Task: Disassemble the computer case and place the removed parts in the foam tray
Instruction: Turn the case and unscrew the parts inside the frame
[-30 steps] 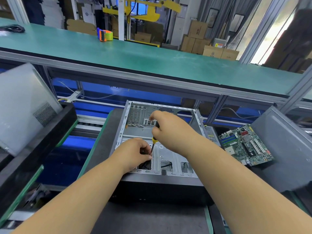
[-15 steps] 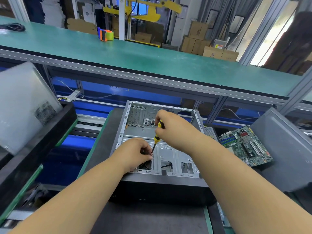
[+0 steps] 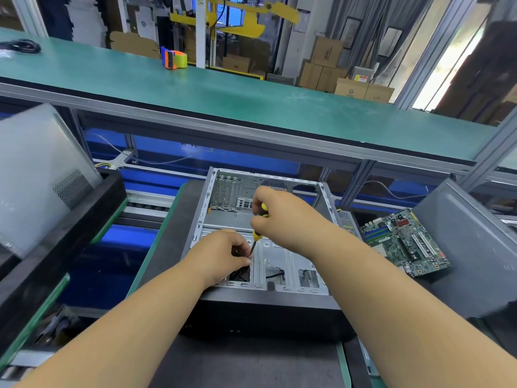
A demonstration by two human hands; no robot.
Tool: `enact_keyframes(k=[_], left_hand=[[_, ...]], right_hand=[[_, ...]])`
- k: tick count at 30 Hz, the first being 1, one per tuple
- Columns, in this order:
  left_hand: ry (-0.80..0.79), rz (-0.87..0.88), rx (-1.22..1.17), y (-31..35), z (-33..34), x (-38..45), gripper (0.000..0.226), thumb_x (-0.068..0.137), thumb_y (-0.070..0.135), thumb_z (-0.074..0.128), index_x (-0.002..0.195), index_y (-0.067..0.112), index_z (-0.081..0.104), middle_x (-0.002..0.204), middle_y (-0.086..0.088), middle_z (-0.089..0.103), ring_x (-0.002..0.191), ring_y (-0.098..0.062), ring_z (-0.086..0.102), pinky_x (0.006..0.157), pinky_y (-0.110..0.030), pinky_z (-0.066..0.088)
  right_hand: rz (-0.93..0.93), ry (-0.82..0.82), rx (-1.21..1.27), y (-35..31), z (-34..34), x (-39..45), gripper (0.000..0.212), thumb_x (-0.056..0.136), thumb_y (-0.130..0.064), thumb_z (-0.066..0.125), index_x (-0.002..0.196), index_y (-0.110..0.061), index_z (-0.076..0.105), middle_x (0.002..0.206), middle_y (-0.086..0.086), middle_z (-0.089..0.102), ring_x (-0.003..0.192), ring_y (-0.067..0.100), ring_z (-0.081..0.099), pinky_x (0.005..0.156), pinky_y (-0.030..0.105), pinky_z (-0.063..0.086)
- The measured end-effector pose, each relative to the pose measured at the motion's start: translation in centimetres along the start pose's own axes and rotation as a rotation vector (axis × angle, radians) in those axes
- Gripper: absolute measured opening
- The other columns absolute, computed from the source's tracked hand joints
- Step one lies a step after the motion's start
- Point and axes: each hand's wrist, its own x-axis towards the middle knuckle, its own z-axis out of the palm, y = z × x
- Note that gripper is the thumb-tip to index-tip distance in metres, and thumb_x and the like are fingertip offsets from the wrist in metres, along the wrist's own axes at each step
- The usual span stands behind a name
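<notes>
An open grey computer case (image 3: 291, 261) lies on its side on a dark mat in front of me, its inside bare metal. My right hand (image 3: 282, 217) grips a yellow-and-black screwdriver (image 3: 256, 237) held upright, tip down near the case's front bay. My left hand (image 3: 223, 256) rests inside the case with fingers curled round the screwdriver's shaft at the tip. A green motherboard (image 3: 405, 242) lies in a dark foam tray (image 3: 475, 247) at the right.
A grey side panel (image 3: 39, 175) leans in a black tray (image 3: 56, 247) at the left. A green shelf (image 3: 223, 93) runs overhead behind the case, with an orange tape dispenser (image 3: 173, 58) on it. Blue conveyor frame lies beyond the case.
My right hand has shifted slightly right and down on the screwdriver handle, tilting it. My left hand stays at the tip inside the case.
</notes>
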Motion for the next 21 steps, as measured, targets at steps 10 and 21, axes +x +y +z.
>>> enact_keyframes(k=[10, 21], left_hand=[[-0.014, -0.009, -0.005, 0.4, -0.3, -0.2, 0.012, 0.079, 0.029, 0.078, 0.074, 0.033, 0.067, 0.083, 0.014, 0.064, 0.08, -0.002, 0.061, 0.077, -0.025, 0.052], [-0.012, -0.001, -0.022, 0.3, -0.3, -0.4, 0.017, 0.076, 0.028, 0.077, 0.071, 0.038, 0.064, 0.085, 0.014, 0.064, 0.083, -0.002, 0.062, 0.082, -0.031, 0.054]], right_hand=[[0.017, 0.055, 0.004, 0.5, 0.4, 0.4, 0.015, 0.095, -0.031, 0.054, 0.1, -0.019, 0.047, 0.085, 0.001, 0.063, 0.069, 0.02, 0.054, 0.06, 0.035, 0.045], [0.006, 0.087, -0.058, 1.0, 0.3, 0.0, 0.02, 0.09, -0.038, 0.055, 0.096, -0.019, 0.052, 0.084, 0.0, 0.061, 0.076, 0.023, 0.056, 0.064, 0.036, 0.047]])
